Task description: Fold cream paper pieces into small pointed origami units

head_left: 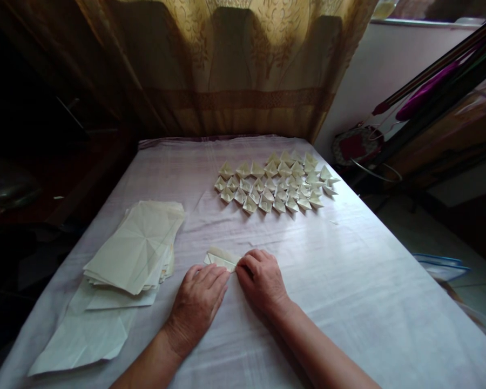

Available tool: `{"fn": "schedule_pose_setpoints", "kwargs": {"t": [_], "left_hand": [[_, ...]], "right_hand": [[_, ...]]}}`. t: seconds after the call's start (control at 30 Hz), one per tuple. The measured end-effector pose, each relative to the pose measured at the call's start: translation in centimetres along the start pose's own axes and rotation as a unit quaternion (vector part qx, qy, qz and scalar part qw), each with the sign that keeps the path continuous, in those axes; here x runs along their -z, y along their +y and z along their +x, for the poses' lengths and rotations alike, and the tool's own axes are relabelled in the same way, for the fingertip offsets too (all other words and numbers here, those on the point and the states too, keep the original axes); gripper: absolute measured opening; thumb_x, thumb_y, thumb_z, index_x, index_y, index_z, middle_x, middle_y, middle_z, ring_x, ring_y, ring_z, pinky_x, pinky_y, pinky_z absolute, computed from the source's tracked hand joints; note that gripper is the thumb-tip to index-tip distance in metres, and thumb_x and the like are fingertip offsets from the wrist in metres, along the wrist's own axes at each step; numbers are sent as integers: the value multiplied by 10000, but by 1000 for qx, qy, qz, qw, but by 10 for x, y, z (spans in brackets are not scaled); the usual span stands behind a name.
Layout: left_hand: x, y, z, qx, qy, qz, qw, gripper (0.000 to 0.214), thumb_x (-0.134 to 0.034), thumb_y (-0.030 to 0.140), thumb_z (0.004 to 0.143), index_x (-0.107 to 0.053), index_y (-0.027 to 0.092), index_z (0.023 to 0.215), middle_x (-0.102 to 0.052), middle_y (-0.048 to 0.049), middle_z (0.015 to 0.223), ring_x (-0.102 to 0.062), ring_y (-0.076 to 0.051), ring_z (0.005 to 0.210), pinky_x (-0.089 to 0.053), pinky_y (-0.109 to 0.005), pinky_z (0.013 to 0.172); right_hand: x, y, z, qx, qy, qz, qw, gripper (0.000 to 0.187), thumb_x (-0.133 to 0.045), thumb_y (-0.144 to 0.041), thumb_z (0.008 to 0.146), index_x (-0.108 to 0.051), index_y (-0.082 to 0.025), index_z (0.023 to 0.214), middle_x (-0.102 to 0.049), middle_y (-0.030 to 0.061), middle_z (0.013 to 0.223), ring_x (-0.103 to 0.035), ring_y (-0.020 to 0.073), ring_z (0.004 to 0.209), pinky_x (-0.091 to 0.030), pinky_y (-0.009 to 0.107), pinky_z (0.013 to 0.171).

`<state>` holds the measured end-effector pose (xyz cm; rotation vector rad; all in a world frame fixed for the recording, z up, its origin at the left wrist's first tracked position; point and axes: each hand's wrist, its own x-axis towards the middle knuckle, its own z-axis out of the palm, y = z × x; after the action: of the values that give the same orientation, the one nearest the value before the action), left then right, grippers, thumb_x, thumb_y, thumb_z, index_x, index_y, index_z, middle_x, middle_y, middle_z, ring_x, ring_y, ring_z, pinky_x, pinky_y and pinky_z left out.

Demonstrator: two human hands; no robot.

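Observation:
A small folded piece of pale paper [222,257] lies on the cloth-covered table in front of me, long and narrow with creases across it. My left hand [200,294] rests over its near side, fingers stretched out and laid flat, palm down. At the paper's right end my right hand [263,278] is closed, thumb and fingertips pinching the edge. Part of the paper is hidden beneath my left fingers. Left of my hands sits a stack of creased paper sheets [133,251], with a larger, paler sheet [87,335] sticking out beneath it.
Many small folded paper boats [266,204] stand in close rows toward the far right of the table. A white and lilac cloth [340,324] covers the tabletop. Behind the far edge hangs a gold patterned curtain [247,70]. A small bag [356,145] is beyond the right edge.

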<state>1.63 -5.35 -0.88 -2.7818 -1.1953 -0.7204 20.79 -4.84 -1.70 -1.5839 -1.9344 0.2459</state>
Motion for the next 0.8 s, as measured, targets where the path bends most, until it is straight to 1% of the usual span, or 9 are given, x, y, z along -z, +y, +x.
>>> {"fn": "schedule_pose_setpoints", "kwargs": {"t": [0.13,0.2,0.33,0.43,0.6,0.8], "left_hand": [[2,1,2,5,-37,-4,999,327,-501,138,930,-641,247,1206,-710,-45,1128,-622,-208,1061,-399,-400,963],[3,1,4,11,-47,-7,999,342,-505,133,921,-643,256,1209,-703,-50,1130,-617,-208,1064,-403,-400,966],[3,1,6,13,-45,-18,999,334,-508,129,916,-650,252,1193,-702,-47,1118,-614,-208,1047,-395,-406,965],[3,1,7,18,-42,-28,999,313,-518,140,922,-655,258,1177,-703,-36,1109,-612,-205,1037,-381,-406,964],[1,2,5,26,-33,-29,999,317,-528,143,928,-647,265,1194,-701,-24,1114,-594,-206,1058,-342,-412,1006],[3,4,5,34,-39,-33,998,315,-536,147,925,-640,264,1198,-703,-29,1110,-585,-216,1048,-341,-412,983]], "right_hand": [[-1,-2,0,-11,7,4,1000,116,-618,-167,843,-635,-216,739,-639,17,792,-564,174,777,-355,310,733],[-1,-2,0,-14,5,-2,1000,98,-626,-180,835,-627,-214,743,-631,13,785,-562,173,776,-352,306,731],[-1,-2,2,-20,-5,-23,1000,97,-634,-206,836,-610,-211,742,-626,13,777,-559,175,766,-339,302,716],[-2,0,3,-24,-1,-3,1000,98,-615,-182,844,-605,-215,752,-627,7,765,-562,174,767,-336,301,715],[-2,3,2,-22,-4,26,999,108,-600,-171,854,-603,-213,754,-630,10,768,-560,179,768,-345,304,724],[-2,5,2,-19,6,35,999,128,-570,-161,856,-599,-212,743,-627,19,756,-568,181,755,-386,298,728]]}}
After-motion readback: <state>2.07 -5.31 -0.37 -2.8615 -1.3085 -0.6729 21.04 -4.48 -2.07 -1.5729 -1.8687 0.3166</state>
